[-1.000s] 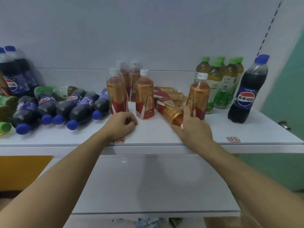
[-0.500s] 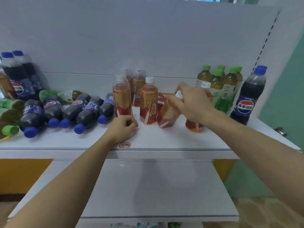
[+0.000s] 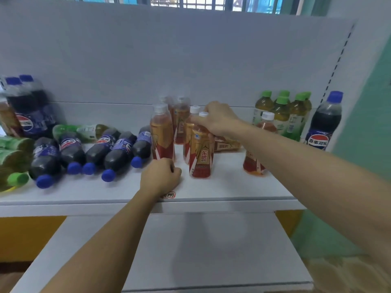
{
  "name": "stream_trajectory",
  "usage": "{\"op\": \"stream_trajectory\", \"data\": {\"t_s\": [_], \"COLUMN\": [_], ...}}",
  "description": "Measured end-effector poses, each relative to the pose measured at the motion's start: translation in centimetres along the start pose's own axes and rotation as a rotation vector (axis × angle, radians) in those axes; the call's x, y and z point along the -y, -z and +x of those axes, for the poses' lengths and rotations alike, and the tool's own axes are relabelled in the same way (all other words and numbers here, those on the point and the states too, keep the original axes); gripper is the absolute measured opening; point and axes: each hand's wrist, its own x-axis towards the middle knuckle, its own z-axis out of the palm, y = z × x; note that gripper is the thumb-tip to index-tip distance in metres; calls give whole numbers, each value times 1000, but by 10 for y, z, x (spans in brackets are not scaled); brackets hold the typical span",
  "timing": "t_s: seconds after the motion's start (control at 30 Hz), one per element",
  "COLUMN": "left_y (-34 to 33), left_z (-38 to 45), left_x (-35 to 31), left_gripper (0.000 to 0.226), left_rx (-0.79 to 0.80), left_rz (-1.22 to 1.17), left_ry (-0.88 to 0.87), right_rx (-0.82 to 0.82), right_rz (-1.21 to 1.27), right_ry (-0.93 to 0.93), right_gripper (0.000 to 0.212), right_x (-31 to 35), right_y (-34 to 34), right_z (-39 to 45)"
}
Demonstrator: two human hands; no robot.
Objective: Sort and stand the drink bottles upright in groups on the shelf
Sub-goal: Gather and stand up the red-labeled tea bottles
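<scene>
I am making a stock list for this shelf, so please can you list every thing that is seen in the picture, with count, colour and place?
Standing amber drink bottles: at least six, gold-red labels, white caps, shelf middle; one stands apart at right.
Lying amber bottle: at least one, behind the right hand.
Lying cola bottles: five, dark, blue caps, left of middle.
Standing cola bottles, left: two, at the back, blurred.
Standing cola bottle, right: one, far right.
Standing green tea bottles: about five, green caps, back right.
Lying green tea bottles: several, far left; count unclear.
Shelf: white; a lower board beneath.
Price tag: one, front edge.
Left hand: closed, resting on the shelf.
Right hand: gripping the front amber bottle's cap.
</scene>
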Motion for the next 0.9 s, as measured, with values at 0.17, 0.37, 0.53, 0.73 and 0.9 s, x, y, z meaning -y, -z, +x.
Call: {"op": "stream_trajectory", "data": {"t_s": [0.17,0.37,0.53,0.73,0.9], "left_y": [2,8,8,6,-5], "left_z": [-4,-9,-9,-4,-10], "left_x": [2,6,5,3,-32], "left_gripper": [26,35,35,37,39], "left_rx": [86,248,282,278,333], "left_rz": [9,-69,-107,-81,-71], "left_ry": [-89,-290,-301,-325,-515], "right_rx": [2,-62,-73,-17,-301], "right_rz": [141,87,49,160,150], "right_ry": [-33,-41,-41,3,-150], "right_gripper": [25,29,36,34,21], "right_x": [10,22,31,18,-32], "right_y": [-12,-30,-42,-25,-11], "right_z": [-1,7,14,10,18]}}
